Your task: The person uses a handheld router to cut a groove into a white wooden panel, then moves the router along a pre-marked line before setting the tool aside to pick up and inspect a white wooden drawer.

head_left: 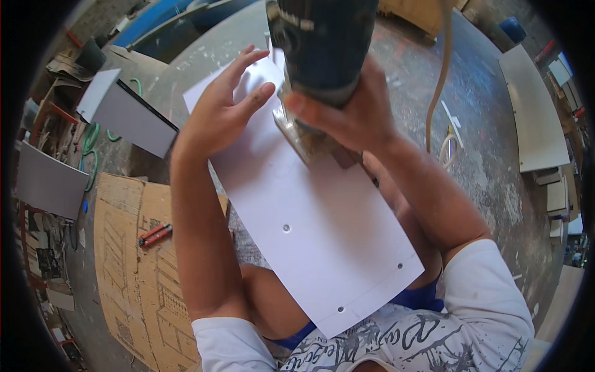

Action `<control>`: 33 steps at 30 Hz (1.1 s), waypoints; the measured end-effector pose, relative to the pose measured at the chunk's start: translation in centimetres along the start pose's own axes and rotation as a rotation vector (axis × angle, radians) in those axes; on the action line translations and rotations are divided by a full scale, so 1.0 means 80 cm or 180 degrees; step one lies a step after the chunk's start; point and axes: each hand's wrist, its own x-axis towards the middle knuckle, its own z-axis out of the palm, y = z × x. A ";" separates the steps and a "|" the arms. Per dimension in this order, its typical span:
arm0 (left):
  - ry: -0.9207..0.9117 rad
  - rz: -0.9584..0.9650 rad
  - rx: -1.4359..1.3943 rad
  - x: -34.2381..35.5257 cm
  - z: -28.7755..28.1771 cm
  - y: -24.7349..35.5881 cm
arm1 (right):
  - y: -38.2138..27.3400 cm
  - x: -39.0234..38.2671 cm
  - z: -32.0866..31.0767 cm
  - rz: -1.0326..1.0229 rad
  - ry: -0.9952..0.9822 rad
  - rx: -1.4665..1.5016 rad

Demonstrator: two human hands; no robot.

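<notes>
Over the oblong white panel (322, 248) slanting forward-left, my right hand (359, 111) clasps a dark cylindrical tool (325, 46), left hand (220, 115) empty.

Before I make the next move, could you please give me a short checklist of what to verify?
1. Right hand gripping the dark power tool: ok, fingers and thumb around its body.
2. Tool's metal base flat on the white panel: cannot tell, its underside is hidden.
3. Left hand well away from the tool: not ok, its thumb points toward the tool and looks close.
4. Left hand pressing on the panel: cannot tell, it is open above it and contact is unclear.
5. Tan cord off the panel: ok, it hangs to the right.
6. Red hand tool off the panel: ok, on the cardboard.
</notes>
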 end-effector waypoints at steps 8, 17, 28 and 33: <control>0.1141 0.1938 0.1220 0.054 -0.035 0.144 | -0.016 0.001 0.000 0.0414 -0.0053 0.0130; 0.0885 0.1929 0.2066 0.072 -0.042 0.168 | -0.016 0.000 0.001 0.0291 0.0050 0.0136; 0.1781 0.1259 0.0790 0.018 0.002 0.114 | -0.014 -0.002 0.000 0.0293 0.0100 -0.0049; 0.1189 -0.0190 0.0557 -0.036 0.031 0.097 | -0.008 -0.005 0.004 0.0202 0.0160 -0.0083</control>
